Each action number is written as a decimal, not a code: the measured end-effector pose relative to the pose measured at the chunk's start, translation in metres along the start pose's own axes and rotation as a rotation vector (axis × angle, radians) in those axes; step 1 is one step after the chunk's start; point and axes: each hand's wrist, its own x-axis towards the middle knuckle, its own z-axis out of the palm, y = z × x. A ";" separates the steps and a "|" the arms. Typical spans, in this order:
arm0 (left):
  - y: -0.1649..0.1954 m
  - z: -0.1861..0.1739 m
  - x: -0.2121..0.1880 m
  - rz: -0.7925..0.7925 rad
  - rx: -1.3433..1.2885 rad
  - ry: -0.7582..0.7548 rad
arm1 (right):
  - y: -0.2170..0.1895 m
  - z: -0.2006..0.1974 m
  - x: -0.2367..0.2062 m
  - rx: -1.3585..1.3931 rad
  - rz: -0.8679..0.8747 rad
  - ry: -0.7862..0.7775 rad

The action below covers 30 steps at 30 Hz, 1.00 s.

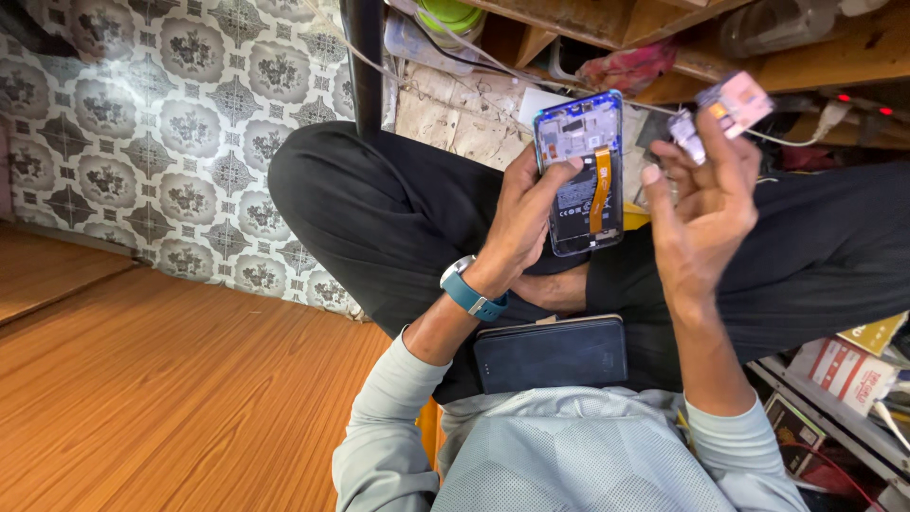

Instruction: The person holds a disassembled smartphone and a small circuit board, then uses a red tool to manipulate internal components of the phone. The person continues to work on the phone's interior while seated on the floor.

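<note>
My left hand point(519, 216), with a blue watch on its wrist, holds an opened smartphone point(580, 171) with its back cover off. The phone's battery, an orange flex cable and a blue-edged frame are exposed. The thumb rests on the phone's left edge. To the right of the phone, my right hand point(706, 209) is raised and pinches a small pinkish-white component point(736, 101) at its fingertips. A small white piece point(684, 133) sits just below it. A dark flat phone-like slab point(552, 353) lies on my lap against my black trousers.
A wooden shelf point(664, 28) crosses the top, with cables, a green object point(449, 13) and a red cloth. Small boxes point(846, 370) and wires sit on a rack at right. Patterned tiles point(171, 114) and wood-grain flooring point(171, 379) fill the left.
</note>
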 end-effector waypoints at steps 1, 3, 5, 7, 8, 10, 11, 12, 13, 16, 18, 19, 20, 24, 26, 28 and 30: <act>0.000 0.000 0.000 0.004 0.015 0.000 | -0.001 0.000 0.002 -0.013 0.003 0.016; 0.000 0.002 0.000 0.010 0.043 -0.001 | -0.004 -0.003 0.006 -0.043 0.021 0.033; 0.002 0.000 0.000 -0.060 -0.012 0.008 | -0.003 -0.001 0.013 0.215 0.124 0.082; 0.002 -0.002 0.001 -0.114 -0.078 0.014 | -0.002 -0.001 0.016 0.347 0.179 0.108; 0.002 -0.003 0.002 -0.133 -0.115 0.019 | -0.002 -0.001 0.016 0.354 0.185 0.109; 0.002 -0.005 0.003 -0.154 -0.162 0.019 | -0.001 -0.001 0.017 0.365 0.212 0.118; 0.001 -0.006 0.004 -0.154 -0.172 0.011 | 0.000 0.000 0.017 0.370 0.227 0.125; 0.000 -0.006 0.004 -0.152 -0.182 0.007 | 0.000 -0.001 0.017 0.376 0.245 0.130; 0.000 -0.007 0.004 -0.156 -0.187 0.006 | 0.001 0.000 0.018 0.394 0.252 0.127; -0.001 -0.008 0.005 -0.161 -0.196 -0.005 | 0.000 -0.001 0.019 0.445 0.269 0.129; 0.000 -0.009 0.005 -0.158 -0.197 -0.014 | -0.002 -0.001 0.020 0.475 0.282 0.144; 0.001 -0.008 0.006 -0.166 -0.205 -0.012 | -0.003 -0.001 0.021 0.476 0.279 0.143; 0.001 -0.007 0.005 -0.174 -0.214 -0.009 | -0.005 -0.001 0.021 0.476 0.278 0.142; 0.007 -0.001 0.004 -0.204 -0.256 0.002 | -0.009 0.000 0.020 0.455 0.288 0.135; 0.011 0.000 0.003 -0.212 -0.235 -0.011 | -0.010 0.001 0.020 0.454 0.302 0.150; 0.014 0.002 0.002 -0.218 -0.228 -0.024 | -0.010 0.001 0.020 0.457 0.307 0.155; 0.014 0.002 0.002 -0.223 -0.236 -0.035 | -0.010 0.001 0.021 0.465 0.307 0.153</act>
